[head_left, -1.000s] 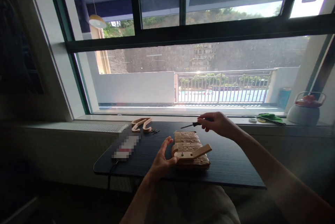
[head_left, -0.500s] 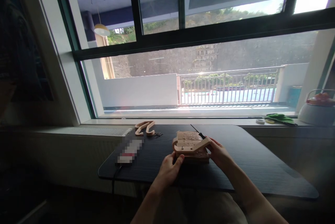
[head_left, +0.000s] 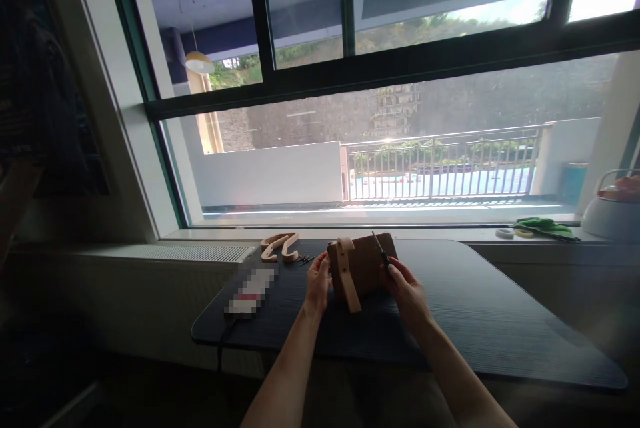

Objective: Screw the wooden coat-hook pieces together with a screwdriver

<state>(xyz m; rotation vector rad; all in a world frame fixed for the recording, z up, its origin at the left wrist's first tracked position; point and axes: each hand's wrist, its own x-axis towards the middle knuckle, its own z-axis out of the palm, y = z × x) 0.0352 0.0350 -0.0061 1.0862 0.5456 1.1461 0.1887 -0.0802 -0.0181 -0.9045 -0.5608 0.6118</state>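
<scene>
A brown wooden block (head_left: 367, 271) is tilted up above the dark table, its broad flat face toward me. Attached or resting against its left part is a pale curved wooden strip (head_left: 346, 275) with small holes, its lower end reaching down past the block. My left hand (head_left: 319, 287) grips the block's left edge, thumb in front, other fingers partly hidden behind. In my right hand (head_left: 407, 291) is a screwdriver (head_left: 379, 249) with a dark handle, its thin shaft pointing up and left. That hand is also at the block's right edge; whether it bears the block I cannot tell.
On the dark table (head_left: 480, 308), another bent pale wooden frame (head_left: 278, 241) lies at the back left beside several screws (head_left: 305, 259). A blurred-out item (head_left: 251, 291) with a cable lies at the left. The windowsill holds green gloves (head_left: 543, 227), tape rolls and a white kettle (head_left: 613, 215).
The block has been tipped up, so its brown flat face now shows instead of the rough layered one. The curved strip has swung from lying crosswise to nearly upright. Both hands have shifted with it.
</scene>
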